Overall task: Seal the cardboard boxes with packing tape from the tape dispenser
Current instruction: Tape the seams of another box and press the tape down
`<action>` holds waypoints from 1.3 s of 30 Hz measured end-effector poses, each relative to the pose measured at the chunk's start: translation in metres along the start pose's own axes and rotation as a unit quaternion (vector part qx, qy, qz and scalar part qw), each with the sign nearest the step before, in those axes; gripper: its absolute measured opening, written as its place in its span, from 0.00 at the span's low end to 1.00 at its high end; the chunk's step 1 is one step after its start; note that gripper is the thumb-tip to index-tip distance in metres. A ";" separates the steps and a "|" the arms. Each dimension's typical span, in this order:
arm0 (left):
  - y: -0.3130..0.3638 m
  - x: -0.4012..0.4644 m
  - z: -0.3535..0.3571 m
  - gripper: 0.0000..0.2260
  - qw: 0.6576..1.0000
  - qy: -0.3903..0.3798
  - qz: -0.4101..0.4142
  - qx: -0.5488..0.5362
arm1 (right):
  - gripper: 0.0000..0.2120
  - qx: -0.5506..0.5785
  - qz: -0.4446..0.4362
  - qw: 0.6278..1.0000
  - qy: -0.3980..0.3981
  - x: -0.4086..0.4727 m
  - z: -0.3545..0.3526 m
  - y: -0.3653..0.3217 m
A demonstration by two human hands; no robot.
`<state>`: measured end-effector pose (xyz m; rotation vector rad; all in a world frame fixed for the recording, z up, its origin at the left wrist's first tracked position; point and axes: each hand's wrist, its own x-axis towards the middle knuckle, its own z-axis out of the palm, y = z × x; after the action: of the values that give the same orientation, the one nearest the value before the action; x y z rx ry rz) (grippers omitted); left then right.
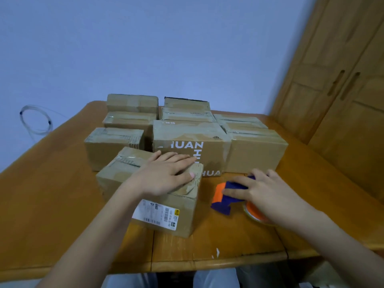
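Note:
A small cardboard box [166, 215] with a white shipping label stands near the table's front, its top taped. My left hand [166, 175] lies flat on that top, fingers straight and pointing right. To the right, an orange and blue tape dispenser [225, 197] lies on the table. My right hand [259, 190] rests over it with fingers curled round its body. The tape roll [252, 214] shows orange under my wrist.
Several more taped cardboard boxes are stacked behind, among them a larger box [191, 142] with white lettering. The wooden table [52, 204] has its front edge near my lap. A wooden wardrobe [336, 80] stands at the right. A coiled clear tube [35, 119] hangs left.

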<state>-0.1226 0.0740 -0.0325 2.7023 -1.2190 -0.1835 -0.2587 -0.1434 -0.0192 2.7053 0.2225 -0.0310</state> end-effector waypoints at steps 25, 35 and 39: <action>-0.006 -0.009 -0.023 0.39 0.993 0.026 0.008 0.118 | 0.39 0.569 0.267 0.678 0.380 -0.017 0.061 -0.040; 0.007 0.006 -0.028 0.39 0.975 0.078 -0.098 0.186 | 0.33 0.600 0.255 0.650 0.390 -0.021 0.053 -0.039; 0.011 0.011 -0.022 0.40 0.984 0.050 -0.144 0.088 | 0.34 0.613 0.245 0.638 0.397 -0.017 0.048 -0.039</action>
<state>-0.1190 0.0607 -0.0088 2.9900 -0.8494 0.0267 -0.2812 -0.1307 -0.0779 3.7090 -0.5277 1.8271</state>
